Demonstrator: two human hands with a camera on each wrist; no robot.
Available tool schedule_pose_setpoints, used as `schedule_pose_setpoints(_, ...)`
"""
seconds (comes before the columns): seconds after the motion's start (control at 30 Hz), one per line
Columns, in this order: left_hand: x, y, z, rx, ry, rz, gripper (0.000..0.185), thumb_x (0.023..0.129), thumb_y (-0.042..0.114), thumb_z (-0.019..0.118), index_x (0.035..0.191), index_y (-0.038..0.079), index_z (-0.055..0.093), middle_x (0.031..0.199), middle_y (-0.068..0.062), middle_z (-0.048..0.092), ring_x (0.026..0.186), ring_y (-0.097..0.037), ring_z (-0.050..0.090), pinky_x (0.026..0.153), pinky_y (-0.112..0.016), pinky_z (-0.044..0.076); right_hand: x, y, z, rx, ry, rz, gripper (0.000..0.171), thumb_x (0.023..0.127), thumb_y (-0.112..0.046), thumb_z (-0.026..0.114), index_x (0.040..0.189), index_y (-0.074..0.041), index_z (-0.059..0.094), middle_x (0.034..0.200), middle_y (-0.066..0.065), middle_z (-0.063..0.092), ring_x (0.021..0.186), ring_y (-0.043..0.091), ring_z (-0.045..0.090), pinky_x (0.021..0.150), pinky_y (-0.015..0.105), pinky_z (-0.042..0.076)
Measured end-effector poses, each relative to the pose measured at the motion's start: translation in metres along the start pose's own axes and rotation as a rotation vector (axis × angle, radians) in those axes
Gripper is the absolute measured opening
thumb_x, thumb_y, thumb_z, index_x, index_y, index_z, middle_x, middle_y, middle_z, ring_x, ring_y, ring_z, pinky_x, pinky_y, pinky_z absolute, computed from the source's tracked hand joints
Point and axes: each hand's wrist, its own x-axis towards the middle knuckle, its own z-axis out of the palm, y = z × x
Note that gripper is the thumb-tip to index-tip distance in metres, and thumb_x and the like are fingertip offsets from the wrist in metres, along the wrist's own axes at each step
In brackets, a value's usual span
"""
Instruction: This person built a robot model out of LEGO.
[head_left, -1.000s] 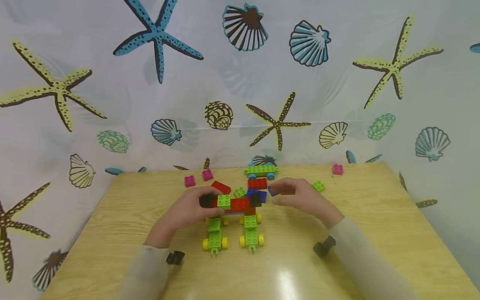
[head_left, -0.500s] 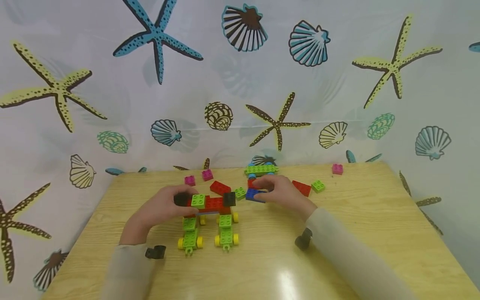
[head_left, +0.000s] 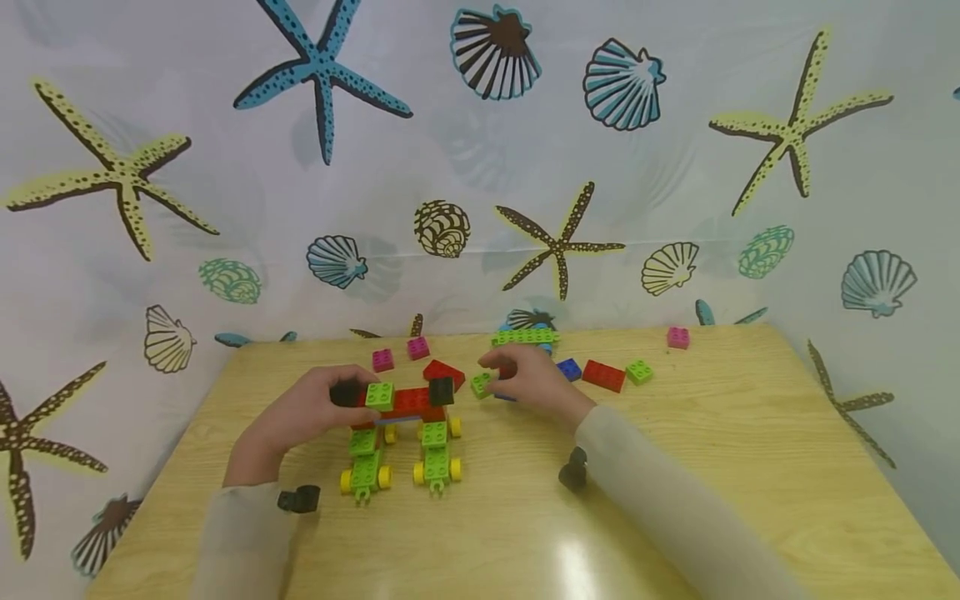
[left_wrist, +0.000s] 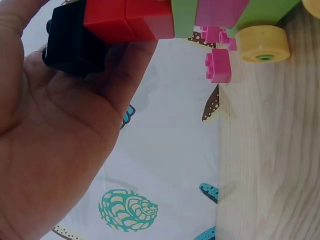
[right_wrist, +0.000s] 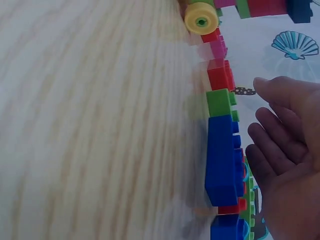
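My left hand (head_left: 311,407) grips the left end of a brick build (head_left: 408,402): a red bar carrying a black brick (head_left: 345,393), a green brick and another black brick, standing on two green carts with yellow wheels (head_left: 365,468). In the left wrist view my left hand's (left_wrist: 55,140) fingers curl round the black brick (left_wrist: 70,42) and red bar (left_wrist: 127,20). My right hand (head_left: 517,375) hovers with relaxed fingers over a long blue brick (right_wrist: 222,160), fingertips near a small green brick (head_left: 482,384). In the right wrist view my right hand (right_wrist: 285,150) holds nothing.
Loose bricks lie behind on the wooden table (head_left: 712,450): a red one (head_left: 442,372), two pink ones (head_left: 383,360), a small blue (head_left: 568,368), a red (head_left: 603,375), a green (head_left: 639,372), a far pink (head_left: 678,337). A green plate on blue wheels (head_left: 523,337) stands by the curtain.
My left hand slid the wheeled build to the left. My right hand moved left and back toward the small green brick; the small blue and red bricks behind it now show.
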Motion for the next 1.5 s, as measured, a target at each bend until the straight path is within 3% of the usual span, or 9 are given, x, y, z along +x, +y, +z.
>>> schedule_pose_setpoints(0.2,-0.001,-0.001,-0.002,0.009,0.007,0.001,0.044,0.099,0.033,0.087,0.137,0.014,0.075,0.143,-0.015,0.073,0.124,-0.033,0.062,0.107,-0.047,0.058,0.012,0.002,0.007,-0.103,-0.018,-0.050,0.043,0.103,-0.013,0.080,0.146,-0.008,0.073,0.143,0.011,0.075,0.104,0.024,0.066,0.089,0.035,0.058)
schedule_pose_setpoints(0.3,-0.002,-0.003,-0.001,0.008,0.014,-0.007,0.044,0.098,0.034,0.087,0.136,0.015,0.075,0.142,-0.014,0.073,0.123,-0.032,0.062,0.106,-0.044,0.057,0.015,0.002,0.009,-0.146,-0.022,-0.046,0.042,0.102,-0.013,0.081,0.143,-0.009,0.075,0.136,0.008,0.077,0.097,0.020,0.063,0.084,0.033,0.057)
schedule_pose_setpoints(0.67,-0.001,-0.003,-0.002,-0.018,0.005,-0.001,0.043,0.099,0.032,0.086,0.136,0.014,0.074,0.139,-0.014,0.073,0.120,-0.030,0.061,0.099,-0.039,0.057,0.015,0.004,0.011,-0.199,-0.018,-0.009,0.039,0.103,-0.012,0.081,0.141,-0.009,0.076,0.143,0.008,0.075,0.122,0.025,0.071,0.108,0.045,0.062)
schedule_pose_setpoints(0.93,-0.001,0.002,0.000,-0.011,0.000,-0.013,0.042,0.100,0.034,0.086,0.136,0.015,0.075,0.142,-0.014,0.072,0.124,-0.032,0.061,0.104,-0.042,0.057,0.011,0.006,0.006,-0.176,-0.005,-0.044,0.038,0.103,-0.015,0.081,0.141,-0.011,0.077,0.136,0.004,0.076,0.105,0.020,0.065,0.095,0.039,0.060)
schedule_pose_setpoints(1.03,0.002,0.003,0.001,-0.001,-0.002,-0.012,0.041,0.100,0.035,0.086,0.135,0.016,0.075,0.141,-0.013,0.073,0.125,-0.032,0.061,0.105,-0.043,0.057,0.007,0.005,0.001,-0.159,0.000,-0.042,0.040,0.104,-0.016,0.079,0.144,-0.011,0.074,0.139,0.004,0.074,0.108,0.022,0.065,0.097,0.041,0.059)
schedule_pose_setpoints(1.23,0.004,0.005,0.006,0.011,0.004,-0.011,0.045,0.098,0.036,0.087,0.136,0.015,0.075,0.143,-0.014,0.072,0.126,-0.034,0.061,0.107,-0.047,0.058,-0.004,-0.002,-0.013,-0.136,0.031,-0.011,0.046,0.106,-0.017,0.078,0.150,-0.012,0.070,0.150,0.005,0.072,0.131,0.028,0.070,0.113,0.048,0.061)
schedule_pose_setpoints(1.5,0.014,0.019,0.022,-0.004,0.006,0.003,0.049,0.098,0.038,0.087,0.139,0.014,0.074,0.147,-0.016,0.070,0.132,-0.038,0.060,0.115,-0.062,0.057,-0.022,-0.011,-0.044,-0.156,0.080,-0.008,0.045,0.104,-0.019,0.080,0.148,-0.013,0.073,0.149,0.010,0.073,0.138,0.036,0.070,0.116,0.054,0.060)
